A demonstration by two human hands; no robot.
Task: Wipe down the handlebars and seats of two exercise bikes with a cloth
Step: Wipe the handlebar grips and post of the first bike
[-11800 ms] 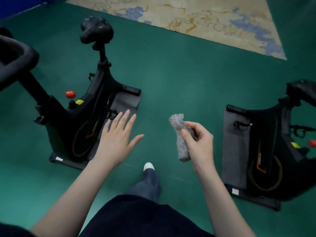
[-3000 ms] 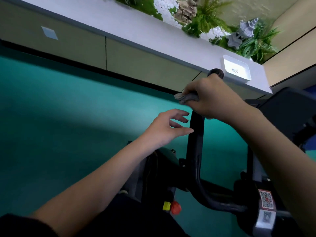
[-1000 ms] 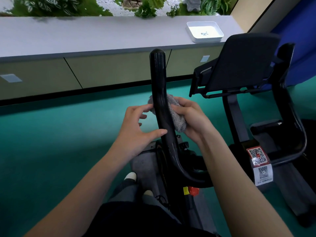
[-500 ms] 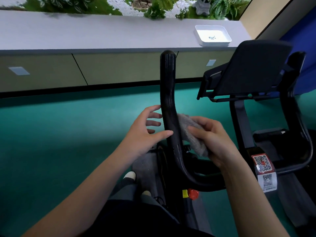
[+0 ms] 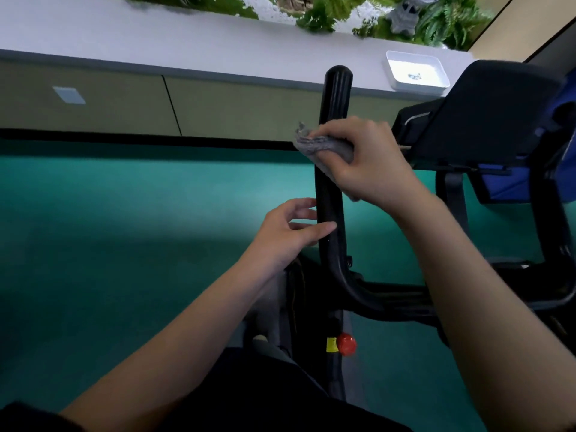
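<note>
We are wiping the upright handlebar [image 5: 330, 194] of one bike, our right hand [image 5: 371, 163] with fingers clamped on the grey cloth [image 5: 321, 145] pressed against it, our left hand [image 5: 290, 232] loosely open steadying lower down; next, we think, the curved lower part.

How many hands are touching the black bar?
2. The right hand presses the grey cloth against the upper handlebar; the left hand rests fingertips on the bar lower down.
</note>
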